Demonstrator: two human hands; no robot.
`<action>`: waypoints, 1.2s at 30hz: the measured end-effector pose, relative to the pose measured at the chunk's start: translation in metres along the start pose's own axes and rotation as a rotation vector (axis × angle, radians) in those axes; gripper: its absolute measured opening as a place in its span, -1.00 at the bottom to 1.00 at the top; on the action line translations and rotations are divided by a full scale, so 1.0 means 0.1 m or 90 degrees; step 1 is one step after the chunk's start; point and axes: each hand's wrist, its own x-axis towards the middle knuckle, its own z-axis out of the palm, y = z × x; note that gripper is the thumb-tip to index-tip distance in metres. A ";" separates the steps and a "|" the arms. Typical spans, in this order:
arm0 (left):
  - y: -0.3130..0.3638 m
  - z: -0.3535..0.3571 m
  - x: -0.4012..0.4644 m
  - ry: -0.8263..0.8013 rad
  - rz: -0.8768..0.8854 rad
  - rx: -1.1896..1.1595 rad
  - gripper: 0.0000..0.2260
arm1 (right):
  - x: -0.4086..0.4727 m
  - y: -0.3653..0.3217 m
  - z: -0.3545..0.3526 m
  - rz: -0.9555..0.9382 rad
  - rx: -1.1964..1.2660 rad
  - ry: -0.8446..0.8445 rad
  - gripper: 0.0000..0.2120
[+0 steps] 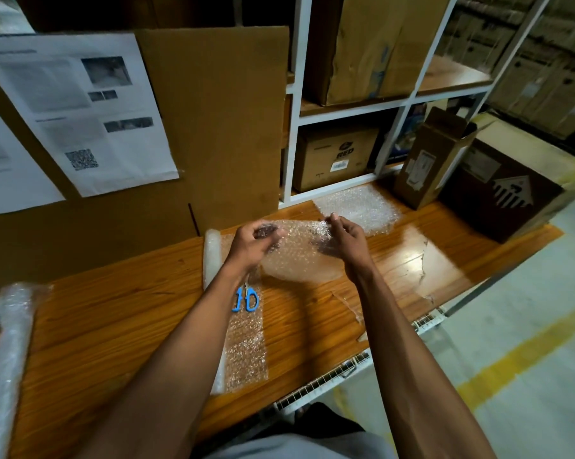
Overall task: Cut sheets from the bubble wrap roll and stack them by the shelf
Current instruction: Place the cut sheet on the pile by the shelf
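A cut sheet of bubble wrap [299, 256] hangs above the wooden table [114, 319], held at its top edge by both hands. My left hand [251, 241] pinches its left corner and my right hand [340, 240] pinches its right corner. The bubble wrap roll [211, 256] lies on the table to the left, with an unrolled strip [246, 352] running toward me. Blue-handled scissors [245, 299] rest on that strip, partly hidden by my left forearm. A stack of cut sheets [358, 207] lies by the white shelf [294, 127].
Two more wrapped rolls [8, 352] lie at the table's left end. Cardboard boxes [498, 180] stand at the right end, and a cardboard panel with printed papers [80, 107] backs the table. A loose piece of clear film [411, 260] lies right of centre.
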 end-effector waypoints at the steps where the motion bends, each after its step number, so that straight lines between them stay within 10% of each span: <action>1: -0.02 0.01 0.01 0.012 -0.002 -0.007 -0.70 | -0.01 -0.01 -0.01 0.015 0.008 -0.004 -0.61; 10: 0.03 0.17 0.15 0.013 -0.001 -0.045 -0.85 | 0.03 -0.02 -0.23 0.050 -0.003 -0.015 -0.90; 28: -0.23 1.28 1.25 0.188 -0.085 0.059 -0.58 | 1.33 0.28 -1.41 0.101 -0.078 -0.031 -0.57; 36: -0.19 1.91 1.74 0.155 -0.058 0.152 -0.72 | 1.99 0.38 -2.00 0.059 -0.127 -0.110 -0.81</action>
